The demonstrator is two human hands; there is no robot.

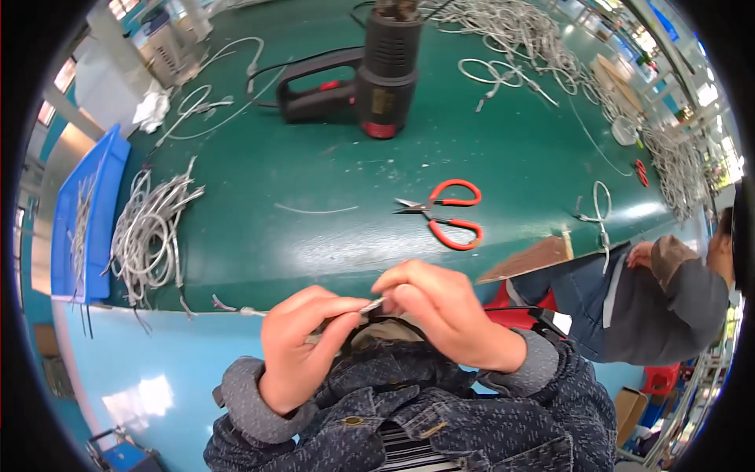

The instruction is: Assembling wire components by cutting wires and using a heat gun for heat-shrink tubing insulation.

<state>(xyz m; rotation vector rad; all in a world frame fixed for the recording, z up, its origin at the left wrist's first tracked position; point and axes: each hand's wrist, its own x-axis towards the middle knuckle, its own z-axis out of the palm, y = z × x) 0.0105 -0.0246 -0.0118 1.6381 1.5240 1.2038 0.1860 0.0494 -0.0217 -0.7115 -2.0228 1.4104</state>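
Observation:
Near the table's front edge, my two hands come together at one grey-white cable [252, 311]. My left hand [305, 330] pinches it between thumb and forefinger, and its end with thin coloured wires sticks out to the left. Just right of that, my right hand [437, 310] has its fingertips closed on the short silvery part between the hands. What exactly lies under the right fingertips is hidden. Beyond the hands lie spread scissors [429, 211] with red handles. A short piece of thin pale tubing or wire [316, 210] lies to their left.
A black heat gun [385, 79] stands at the back middle. Coiled cables [153, 228] and a blue tray [86, 204] are at the left. More cable heaps [519, 31] lie at the far right. Another person [661, 291] sits at the right beside a brown board [531, 258].

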